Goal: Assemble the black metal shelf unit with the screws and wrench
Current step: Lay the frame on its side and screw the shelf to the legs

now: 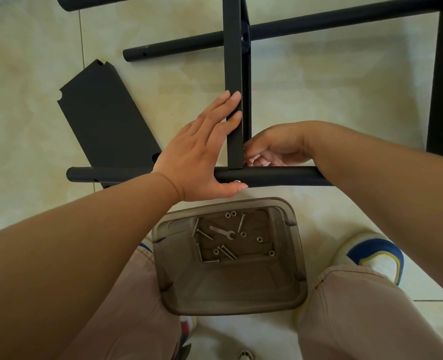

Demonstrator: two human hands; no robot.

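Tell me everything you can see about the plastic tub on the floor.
The tub is a translucent brown-grey plastic box with rounded corners and a flared rim, open, no lid on it. It stands upright on the tiled floor between the person's knees, just below the near black tube. Inside lie a small flat wrench, several long screws and loose nuts. Neither hand touches it.

I'm counting three round black tubes (274, 175) lying on the tiles, plus one flat black panel (103, 118) lying far left and one upright shelf plate (233, 81). Near me, one smoky plastic bin (295, 258) is holding one small wrench (221, 232), roughly seven long screws (242, 222) and about seven nuts (259, 239). I'm using two hands here.
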